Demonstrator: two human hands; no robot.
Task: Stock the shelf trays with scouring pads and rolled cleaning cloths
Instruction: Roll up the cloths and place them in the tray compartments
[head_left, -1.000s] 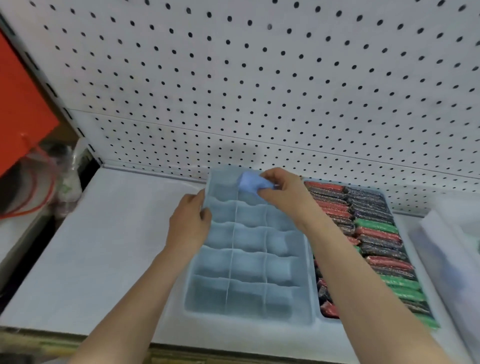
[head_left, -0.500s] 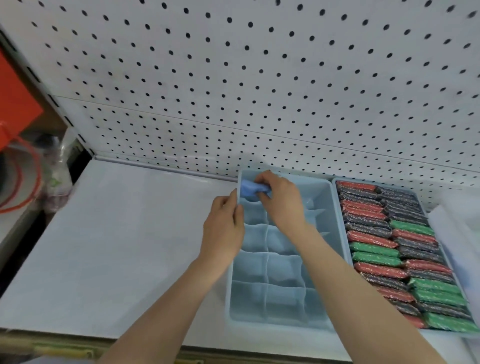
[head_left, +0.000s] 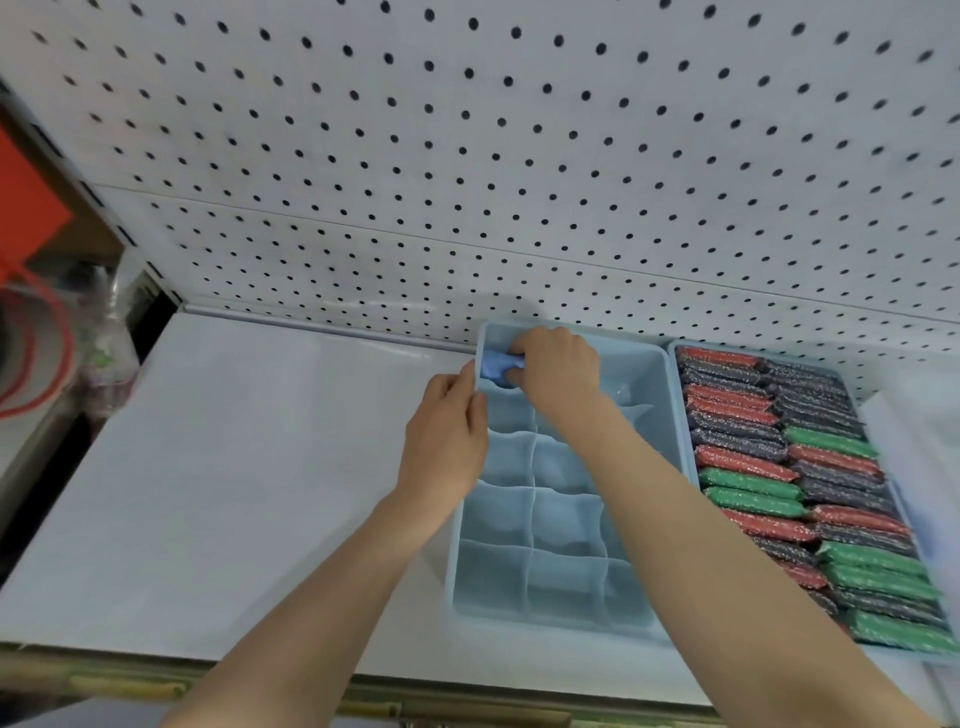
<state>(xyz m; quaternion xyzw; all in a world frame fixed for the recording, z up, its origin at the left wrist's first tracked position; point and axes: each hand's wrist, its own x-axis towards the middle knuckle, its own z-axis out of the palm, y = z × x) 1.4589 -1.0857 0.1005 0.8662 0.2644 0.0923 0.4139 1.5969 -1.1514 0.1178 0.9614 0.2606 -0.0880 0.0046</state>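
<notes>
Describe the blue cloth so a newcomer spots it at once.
On the white shelf below the pegboard, find the divided tray, left of the pad-filled one. In its far-left compartment the right hand holds a blue rolled cloth, the tray's only visible item.

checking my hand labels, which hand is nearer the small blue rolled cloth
Right. The right hand pinches the small blue rolled cloth in the far-left compartment of the pale blue divided tray; the left hand holds the tray's left wall just beside it.

The right hand hides most of the blue cloth, its forearm part of the tray; scouring pads run off the right edge.
</notes>
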